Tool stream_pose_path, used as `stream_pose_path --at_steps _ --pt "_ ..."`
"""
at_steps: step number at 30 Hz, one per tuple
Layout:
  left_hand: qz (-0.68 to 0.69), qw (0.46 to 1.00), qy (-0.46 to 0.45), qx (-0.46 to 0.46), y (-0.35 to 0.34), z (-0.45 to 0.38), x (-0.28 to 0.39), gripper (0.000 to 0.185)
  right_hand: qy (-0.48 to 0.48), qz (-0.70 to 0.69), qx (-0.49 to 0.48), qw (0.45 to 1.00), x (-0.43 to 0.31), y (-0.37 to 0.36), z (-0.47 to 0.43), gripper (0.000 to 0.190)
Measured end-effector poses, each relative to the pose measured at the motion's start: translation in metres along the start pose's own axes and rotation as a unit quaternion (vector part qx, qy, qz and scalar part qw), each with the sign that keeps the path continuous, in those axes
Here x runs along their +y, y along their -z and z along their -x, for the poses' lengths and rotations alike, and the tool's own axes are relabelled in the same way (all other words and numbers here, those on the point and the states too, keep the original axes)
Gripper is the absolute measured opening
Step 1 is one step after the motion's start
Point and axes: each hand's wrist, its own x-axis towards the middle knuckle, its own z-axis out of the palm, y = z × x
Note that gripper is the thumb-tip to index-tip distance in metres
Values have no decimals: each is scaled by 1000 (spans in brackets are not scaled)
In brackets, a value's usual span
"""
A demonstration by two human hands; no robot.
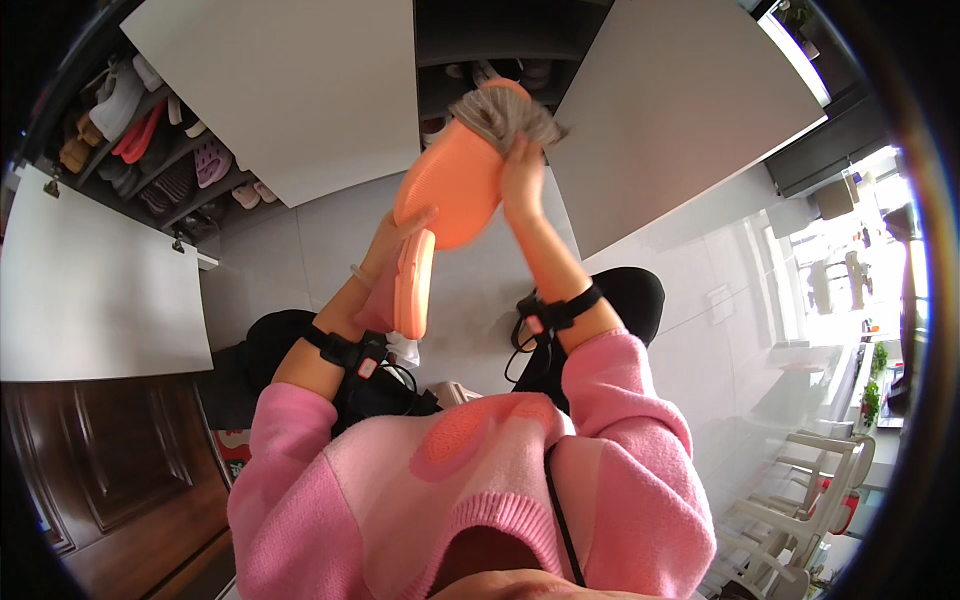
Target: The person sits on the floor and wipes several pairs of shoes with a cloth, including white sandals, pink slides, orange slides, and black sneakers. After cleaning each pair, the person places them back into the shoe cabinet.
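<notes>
An orange slipper (450,187) is held up in front of me, its toe end pointing towards the cabinet. My left hand (397,232) grips its near end, with the thumb lying on the surface. A second orange slipper (414,289) hangs edge-on below the same hand, against the left wrist; the fingers holding it are mostly hidden. My right hand (523,172) presses a crumpled grey-brown striped cloth (499,116) across the far part of the first slipper. The cloth and the right fingertips are slightly blurred.
A shoe cabinet with open white doors (315,82), (675,112) stands ahead. Shoes fill its left shelves (191,154), including a lilac clog (213,163). Another open door (97,292) is at left, above a brown wooden door (112,465). White chairs (802,510) stand at right.
</notes>
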Motion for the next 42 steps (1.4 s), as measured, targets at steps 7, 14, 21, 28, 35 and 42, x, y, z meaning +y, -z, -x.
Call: stream_pose_path --at_steps 7,14,21,28,35,42 --pt "51 996 -50 54 6 -12 12 41 97 -52 -95 989 31 -43 129 16" --pt "19 998 -10 -63 -2 37 38 43 56 -53 -104 992 -36 -31 9 24" --pt "-54 997 -51 -34 6 7 5 51 105 49 -126 985 -38 -6 -92 26" --pt "-87 995 -50 23 4 5 17 40 324 126 -318 882 -10 -22 10 44" --pt "-61 985 -161 -17 23 -9 -3 31 467 48 -352 810 -44 -20 43 32" --pt "-103 990 -99 4 -7 8 14 42 367 152 -213 893 9 -35 -73 29"
